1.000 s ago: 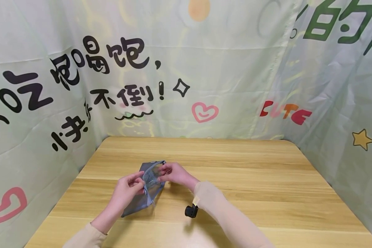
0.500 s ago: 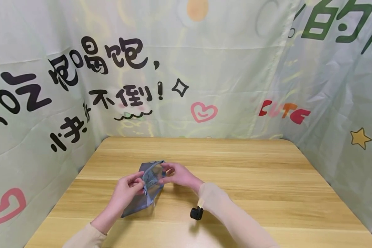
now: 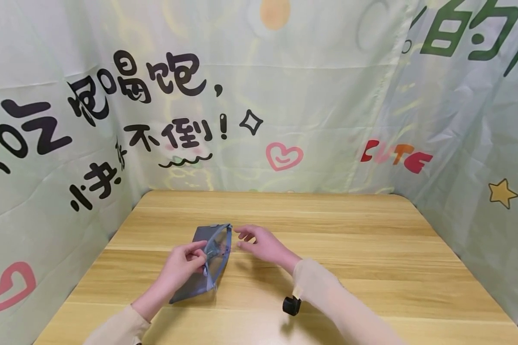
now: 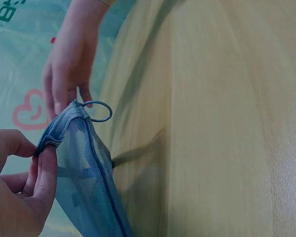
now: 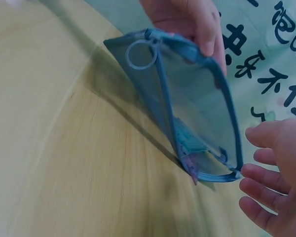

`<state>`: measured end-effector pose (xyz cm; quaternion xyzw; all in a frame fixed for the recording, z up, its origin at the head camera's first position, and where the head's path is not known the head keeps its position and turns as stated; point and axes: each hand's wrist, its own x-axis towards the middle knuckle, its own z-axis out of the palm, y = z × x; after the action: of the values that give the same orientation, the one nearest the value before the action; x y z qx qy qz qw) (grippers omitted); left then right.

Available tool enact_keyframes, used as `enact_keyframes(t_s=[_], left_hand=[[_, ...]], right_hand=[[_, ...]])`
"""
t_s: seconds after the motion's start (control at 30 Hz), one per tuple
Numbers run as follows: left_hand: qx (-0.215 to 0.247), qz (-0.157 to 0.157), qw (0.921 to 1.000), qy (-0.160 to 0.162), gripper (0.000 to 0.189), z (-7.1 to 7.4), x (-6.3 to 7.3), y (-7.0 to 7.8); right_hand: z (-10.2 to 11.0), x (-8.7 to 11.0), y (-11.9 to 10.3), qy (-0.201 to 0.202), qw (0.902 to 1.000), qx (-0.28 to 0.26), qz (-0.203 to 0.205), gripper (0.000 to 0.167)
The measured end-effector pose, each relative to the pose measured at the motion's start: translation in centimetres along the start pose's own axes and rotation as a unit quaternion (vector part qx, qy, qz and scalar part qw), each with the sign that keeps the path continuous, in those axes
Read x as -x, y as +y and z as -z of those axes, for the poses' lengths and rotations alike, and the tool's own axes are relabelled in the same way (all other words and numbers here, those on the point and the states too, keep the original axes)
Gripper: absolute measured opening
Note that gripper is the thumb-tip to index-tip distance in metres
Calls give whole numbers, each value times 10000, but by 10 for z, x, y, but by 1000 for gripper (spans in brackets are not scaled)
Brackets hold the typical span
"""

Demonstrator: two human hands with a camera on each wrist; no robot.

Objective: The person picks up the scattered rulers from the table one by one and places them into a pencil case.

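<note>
A blue-grey mesh zipper pouch (image 3: 190, 288) stands tilted on the table, its mouth spread apart and facing right. My left hand (image 3: 182, 264) pinches the near side of the rim between thumb and fingers, seen closely in the left wrist view, where a cord ring (image 4: 110, 112) hangs off the pouch's corner. Just right of the mouth, my right hand (image 3: 264, 245) hovers with loosely bent fingers and holds nothing. Through the opening, the right wrist view shows a teal item (image 5: 188, 142) and a pinkish bit (image 5: 190, 165) low inside; their kind is unclear.
The wooden table (image 3: 362, 268) extends to the right and behind the pouch. Printed curtains (image 3: 328, 110) enclose its back and sides. A small black camera (image 3: 291, 305) juts below my right sleeve.
My right hand has drawn back rightward, from fingers at the pouch's mouth to apart from it. The left hand has shifted slightly right, still pinching the rim, and the mouth looks narrower.
</note>
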<state>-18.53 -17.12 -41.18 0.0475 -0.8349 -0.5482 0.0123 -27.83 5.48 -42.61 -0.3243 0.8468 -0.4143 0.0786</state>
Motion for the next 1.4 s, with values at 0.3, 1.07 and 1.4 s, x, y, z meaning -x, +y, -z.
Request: enact_keyframes(t_s=[0.3, 1.07, 1.4], left_hand=[[-176, -213, 9991, -307, 44, -9, -2, -3], [-1244, -1156, 9802, -1022, 43, -29, -7, -28], [-1931, -1586, 9590, -1339, 41, -34, -7, -30]], right_hand=[[22, 25, -7, 156, 9998, -55, 120, 37], [48, 72, -8, 120, 9980, 495, 381, 34], [58, 85, -10, -166, 9939, 972, 492, 36]])
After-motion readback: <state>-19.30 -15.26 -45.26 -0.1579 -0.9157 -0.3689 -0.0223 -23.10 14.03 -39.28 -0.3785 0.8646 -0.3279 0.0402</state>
